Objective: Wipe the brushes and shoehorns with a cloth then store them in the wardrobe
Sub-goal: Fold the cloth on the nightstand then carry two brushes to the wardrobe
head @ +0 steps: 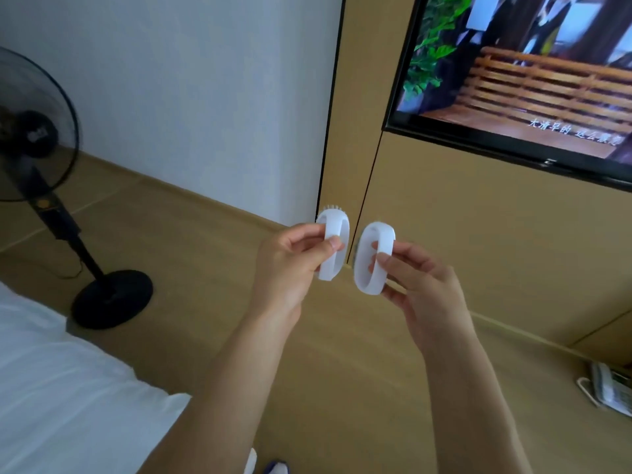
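Observation:
I hold two small white oval brushes up in front of me, one in each hand. My left hand pinches the left brush by its loop handle; short bristles show at its top edge. My right hand grips the right brush with fingers through its loop. The two brushes hang side by side, a little apart, in front of a tan wooden panel with a dark vertical seam. No cloth or shoehorn is in view.
A black standing fan stands on the floor at the left. A white bed fills the lower left corner. A switched-on television hangs on the panel at upper right. A telephone lies at the lower right.

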A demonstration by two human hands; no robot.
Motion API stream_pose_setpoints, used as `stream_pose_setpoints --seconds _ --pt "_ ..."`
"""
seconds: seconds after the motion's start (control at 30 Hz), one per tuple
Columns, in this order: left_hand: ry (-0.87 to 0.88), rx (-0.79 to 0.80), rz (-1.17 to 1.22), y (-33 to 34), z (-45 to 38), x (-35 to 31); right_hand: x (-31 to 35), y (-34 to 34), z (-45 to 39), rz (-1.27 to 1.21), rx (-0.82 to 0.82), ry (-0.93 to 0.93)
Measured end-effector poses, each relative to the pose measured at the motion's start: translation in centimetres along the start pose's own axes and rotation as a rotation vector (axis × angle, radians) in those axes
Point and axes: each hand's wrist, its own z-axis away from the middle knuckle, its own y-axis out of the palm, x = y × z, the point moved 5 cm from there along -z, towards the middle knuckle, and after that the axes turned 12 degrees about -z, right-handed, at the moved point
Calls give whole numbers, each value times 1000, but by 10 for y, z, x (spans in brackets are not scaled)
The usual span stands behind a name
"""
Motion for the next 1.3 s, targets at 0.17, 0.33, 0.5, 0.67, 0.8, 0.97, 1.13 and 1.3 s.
stream_pose_setpoints --seconds 0.17,0.33,0.5,0.67,0.8,0.97,1.13,1.3 --pt "19 -15 -3 -15 -95 -8 3 40 -89 -7 -7 -14" --pt "-14 -73 -7 -37 -162 10 -14 71 -159 -18 25 14" --pt "-79 -174 3 -60 -219 31 -40 105 -225 -16 91 70" --pt "-78 -312 -16 -80 -272 44 -62 143 -297 -5 214 130" --pt "-78 -417 -51 -87 -322 47 -71 174 -364 -14 355 148" --pt "-33 -538 -81 -84 -393 27 -62 214 -457 19 482 146" --pt "-24 -667 -59 -86 -455 21 -59 248 -530 -2 567 160" --pt "-74 -747 -37 -100 -495 34 -80 277 -578 -6 636 242"
